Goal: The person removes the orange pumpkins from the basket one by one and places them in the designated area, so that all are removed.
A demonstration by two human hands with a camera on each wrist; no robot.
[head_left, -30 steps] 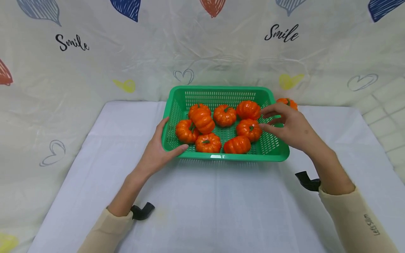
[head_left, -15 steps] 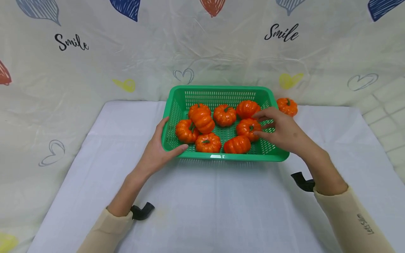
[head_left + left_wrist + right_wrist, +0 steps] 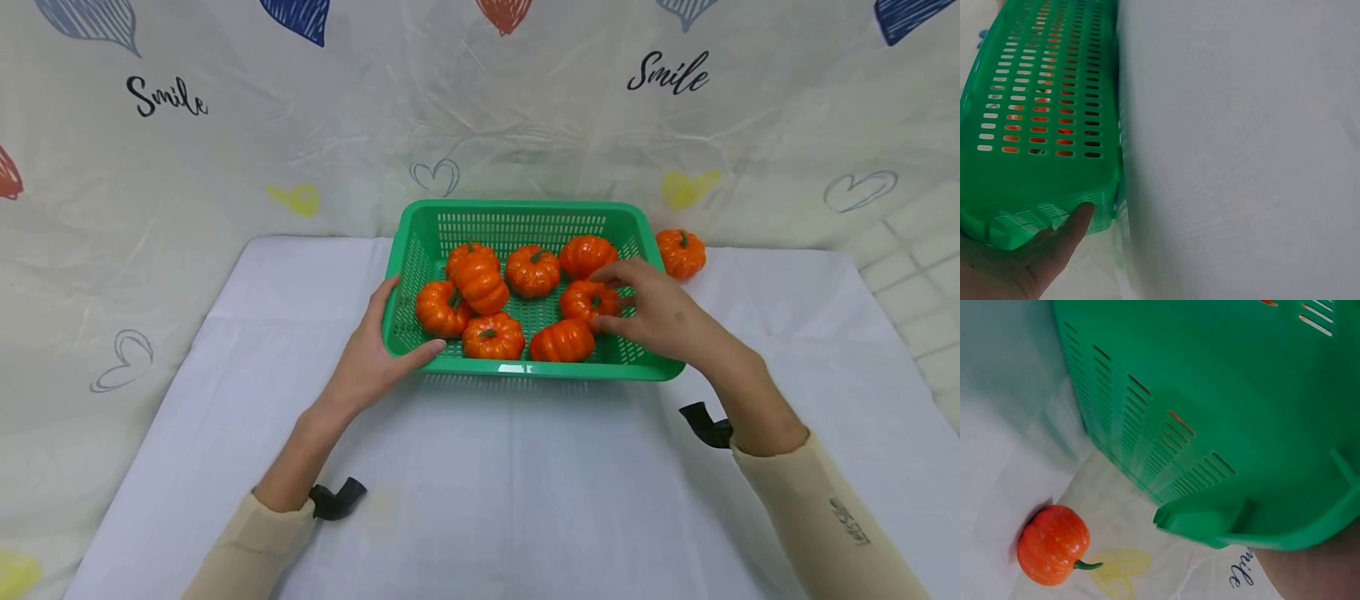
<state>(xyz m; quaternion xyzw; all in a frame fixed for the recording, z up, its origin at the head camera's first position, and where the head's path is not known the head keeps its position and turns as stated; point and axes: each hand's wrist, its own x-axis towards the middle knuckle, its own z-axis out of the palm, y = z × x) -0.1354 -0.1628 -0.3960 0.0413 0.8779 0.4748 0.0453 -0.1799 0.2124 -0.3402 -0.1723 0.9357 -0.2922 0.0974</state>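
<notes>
My left hand holds the left end of a green plastic basket, thumb over the front rim and fingers along the outer side wall. In the left wrist view, part of that hand shows against the basket's end wall. Inside the basket lie several small orange pumpkins. Over its right rim reaches my right hand, with thumb and fingers around a pumpkin near the right side. Its fingertips are partly hidden. The right wrist view shows the basket's outer wall, hiding most of that hand.
A lone pumpkin sits on the white cloth behind the basket's right corner. The table is covered in white cloth. A printed curtain hangs close behind the basket.
My right hand has moved left and further into the basket, from beside the right-hand pumpkin to around it. The lone pumpkin outside is now fully uncovered. My left hand stays on the basket.
</notes>
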